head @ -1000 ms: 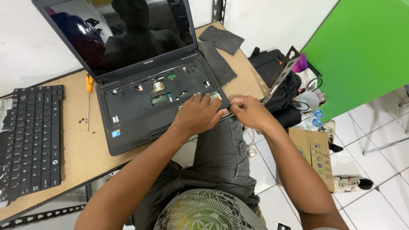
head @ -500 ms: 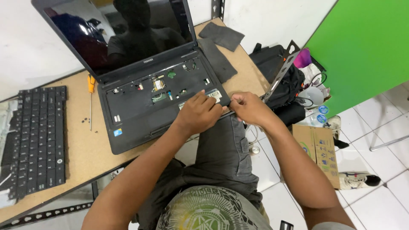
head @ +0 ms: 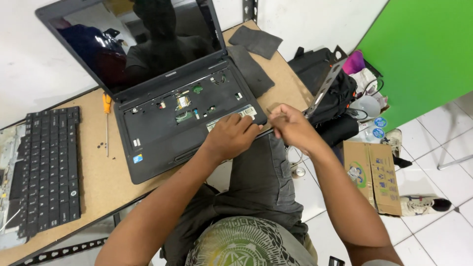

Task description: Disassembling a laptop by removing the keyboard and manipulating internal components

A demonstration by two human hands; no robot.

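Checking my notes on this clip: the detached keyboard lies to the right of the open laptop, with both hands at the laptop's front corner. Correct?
Not quite: in the head view the detached keyboard lies left of the laptop. Both hands, left and right, are at its front corner.

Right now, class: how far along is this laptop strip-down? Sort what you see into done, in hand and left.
Done: the keyboard lies off to the side, leaving the laptop deck's bay open; loose screws sit by the screwdriver. In hand: left hand and right hand work at the front right corner. Left: deck and screen remain attached.
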